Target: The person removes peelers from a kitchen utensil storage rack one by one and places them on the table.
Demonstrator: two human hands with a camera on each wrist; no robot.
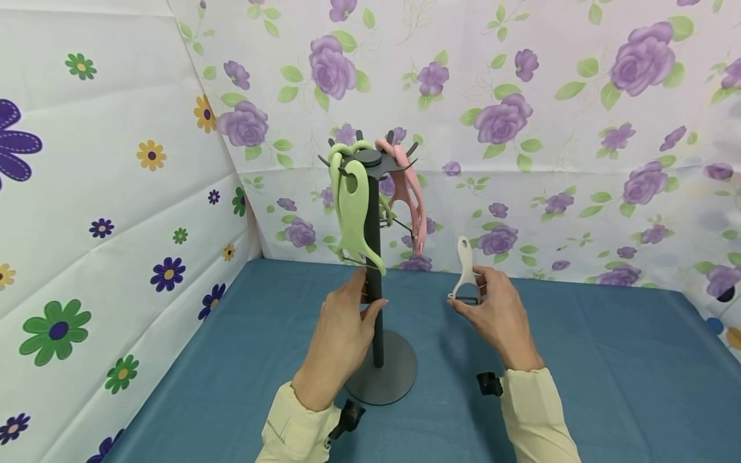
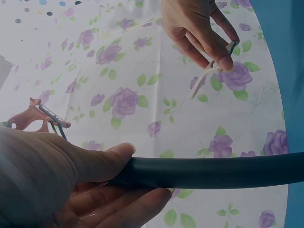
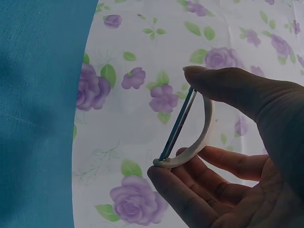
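Observation:
My left hand (image 1: 343, 328) grips the dark upright pole (image 2: 218, 172) of a stand, thumb on one side and fingers on the other. To the right of the stand, my right hand (image 1: 499, 315) pinches a white peeler (image 1: 466, 260) by its blade end, with the handle pointing up. In the right wrist view the thumb and fingertips hold the two ends of the peeler's curved head (image 3: 205, 130), either side of the blade. Green peelers (image 1: 354, 209) hang from hooks on the stand's left side. Pink peelers (image 1: 412, 193) hang on its right side.
The stand's round grey base (image 1: 399, 379) rests on a blue tabletop (image 1: 608, 373). Several hooks (image 1: 412, 149) fan out at its top. A flowered cloth (image 1: 521, 206) rises behind the table, and another flowered cloth (image 1: 116, 193) stands along the left.

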